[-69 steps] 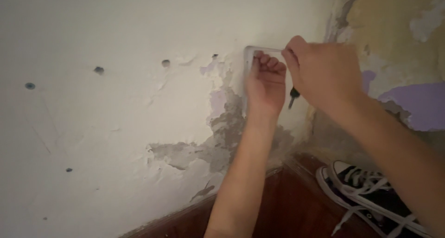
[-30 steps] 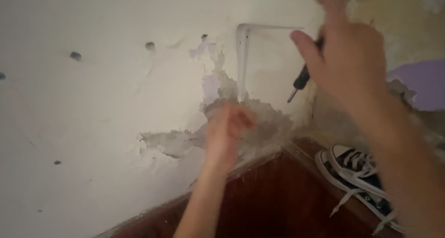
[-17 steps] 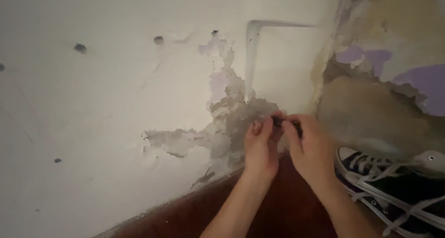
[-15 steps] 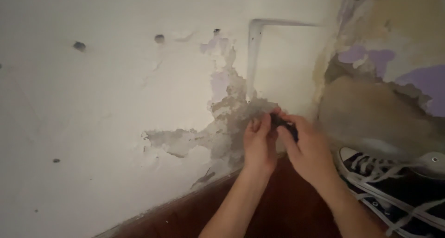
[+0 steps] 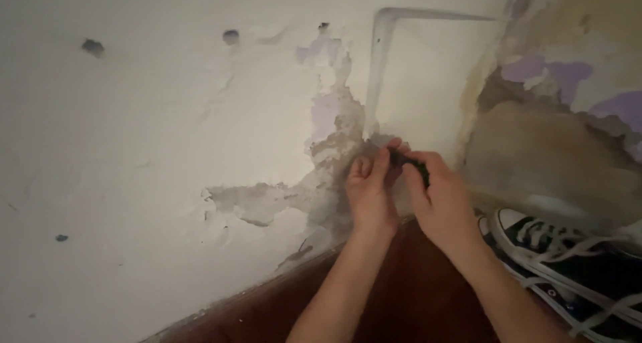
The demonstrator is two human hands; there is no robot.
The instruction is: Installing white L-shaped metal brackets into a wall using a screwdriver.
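Hands met low on the peeling wall [image 5: 167, 149], the right hand [image 5: 438, 199] clenched around a dark screwdriver [image 5: 406, 161] pointing left toward the left hand [image 5: 371, 192], whose fingers pinched its tip below the white bracket [image 5: 382, 55].

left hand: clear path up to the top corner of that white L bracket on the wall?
Probably yes. The left hand rests at the lower end of the white L bracket, and only bare wall lies above it. The right hand with the dark tool sits beside, not above.
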